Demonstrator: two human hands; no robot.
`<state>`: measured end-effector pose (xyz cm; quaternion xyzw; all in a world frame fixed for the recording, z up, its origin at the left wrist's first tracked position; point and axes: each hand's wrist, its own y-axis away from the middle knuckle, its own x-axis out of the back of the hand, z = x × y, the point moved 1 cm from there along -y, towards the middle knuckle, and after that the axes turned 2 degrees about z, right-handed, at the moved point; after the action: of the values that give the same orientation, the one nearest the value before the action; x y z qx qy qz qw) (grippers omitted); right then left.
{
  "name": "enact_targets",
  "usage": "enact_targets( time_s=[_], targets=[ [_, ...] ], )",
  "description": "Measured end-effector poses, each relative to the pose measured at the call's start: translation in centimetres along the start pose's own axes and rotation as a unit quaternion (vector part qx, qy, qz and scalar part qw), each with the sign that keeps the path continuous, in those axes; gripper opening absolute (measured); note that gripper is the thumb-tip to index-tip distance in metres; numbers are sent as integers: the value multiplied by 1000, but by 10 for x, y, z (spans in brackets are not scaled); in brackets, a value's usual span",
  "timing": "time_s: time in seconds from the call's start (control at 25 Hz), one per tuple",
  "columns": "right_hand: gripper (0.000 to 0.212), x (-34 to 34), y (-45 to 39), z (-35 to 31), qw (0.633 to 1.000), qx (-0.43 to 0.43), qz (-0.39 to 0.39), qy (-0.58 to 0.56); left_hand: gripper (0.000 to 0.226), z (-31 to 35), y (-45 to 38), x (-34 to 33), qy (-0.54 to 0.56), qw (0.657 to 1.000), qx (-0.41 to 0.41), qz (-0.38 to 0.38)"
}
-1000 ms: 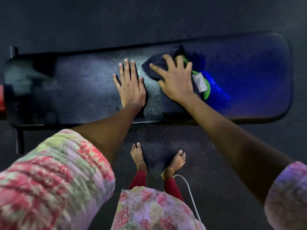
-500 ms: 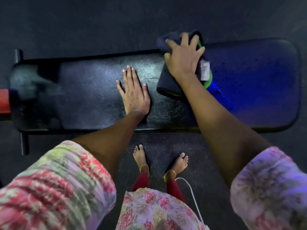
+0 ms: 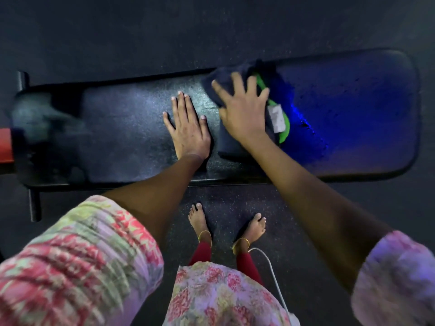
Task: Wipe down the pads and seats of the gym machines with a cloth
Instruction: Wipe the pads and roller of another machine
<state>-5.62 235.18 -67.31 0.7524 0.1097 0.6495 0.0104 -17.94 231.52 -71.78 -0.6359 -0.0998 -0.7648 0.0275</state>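
Observation:
A long black padded bench (image 3: 131, 128) runs across the view from left to right. On its middle lies a dark cloth (image 3: 231, 144) with a green edge and a white label. My right hand (image 3: 244, 109) presses flat on the cloth with its fingers spread. Just to its left, my left hand (image 3: 188, 128) rests flat on the bare pad, fingers straight and together. The right part of the pad glows under blue light.
The bench's dark metal frame and foot (image 3: 34, 203) stick out at the left end, next to a red part (image 3: 6, 144). My bare feet (image 3: 200, 220) stand on the dark speckled floor close to the bench's near edge. A white cable (image 3: 273, 274) hangs at my front.
My right hand has slid the cloth back from the bench's far edge toward the middle of the pad. The left hand has stayed flat in the same place.

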Motion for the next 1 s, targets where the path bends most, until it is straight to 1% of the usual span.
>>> enact_targets(
  time_s=[0.08, 0.16, 0.2, 0.24, 0.28, 0.32, 0.36, 0.4, 0.44, 0.48, 0.52, 0.56, 0.6, 0.64, 0.68, 0.72, 0.76, 0.8, 0.84, 0.88, 0.92, 0.96, 1.0],
  targets=[
    [61, -8, 34, 15, 991, 131, 11, 21, 57, 0, 0, 0, -2, 1000, -1, -2],
    [62, -11, 46, 59, 968, 237, 21, 79, 57, 0, 0, 1, 11, 1000, -6, 3],
    [62, -7, 45, 74, 968, 237, 25, 82, 56, 1, 0, 2, 21, 1000, -8, 5],
    [60, -2, 42, 80, 982, 179, 26, 61, 56, 0, 0, 2, 28, 1000, -9, 7],
    [58, -1, 41, 76, 995, 85, 31, 39, 56, -1, -1, 2, 32, 999, -7, 9],
    [58, -5, 44, 62, 999, -13, 28, 14, 56, -1, 0, 1, 35, 999, -6, 10],
    [59, -10, 52, 46, 997, -74, 21, -8, 56, -2, 1, 1, 37, 999, -5, 11],
    [60, -16, 64, 28, 997, -70, 30, -10, 55, -1, 1, 2, 41, 999, -6, 12],
    [61, -21, 80, 16, 998, -17, 59, -5, 55, -1, 1, 2, 47, 999, -5, 14],
    [62, -29, 98, 16, 995, 71, 68, 12, 55, -1, 1, 3, 54, 998, -5, 16],
    [61, -34, 114, 31, 981, 171, 81, 55, 55, -1, 1, 4, 62, 998, -5, 19],
    [60, -35, 124, 57, 958, 260, 81, 92, 55, -1, 1, 4, 69, 997, -6, 22],
    [58, -32, 127, 83, 939, 315, 85, 109, 54, -1, 1, 5, 73, 997, -6, 24],
    [56, -28, 126, 105, 936, 323, 92, 106, 54, 0, 2, 6, 75, 997, -8, 27],
    [53, -24, 123, 117, 950, 277, 108, 91, 55, 1, 2, 7, 78, 997, -8, 28],
    [52, -24, 120, 120, 972, 187, 121, 70, 55, 3, 2, 9, 81, 996, -2, 27],
    [51, -25, 118, 111, 987, 84, 134, 43, 55, 6, 1, 11, 86, 996, 13, 24],
    [52, -28, 117, 96, 990, 12, 136, 20, 55, 11, 0, 12, 92, 995, 37, 21],
    [53, -32, 119, 81, 991, -12, 137, 7, 56, 18, -1, 14, 98, 993, 61, 18],
    [53, -32, 124, 71, 991, 13, 134, 9, 58, 28, 0, 14, 105, 992, 73, 20],
    [53, -32, 130, 74, 990, 73, 114, 32, 59, 40, 2, 12, 113, 991, 62, 26],
    [53, -31, 136, 88, 982, 152, 92, 62, 59, 54, 6, 10, 122, 992, 32, 27],
    [54, -27, 140, 112, 967, 224, 90, 78, 59, 68, 10, 6, 125, 992, -6, 20]
  ],
)
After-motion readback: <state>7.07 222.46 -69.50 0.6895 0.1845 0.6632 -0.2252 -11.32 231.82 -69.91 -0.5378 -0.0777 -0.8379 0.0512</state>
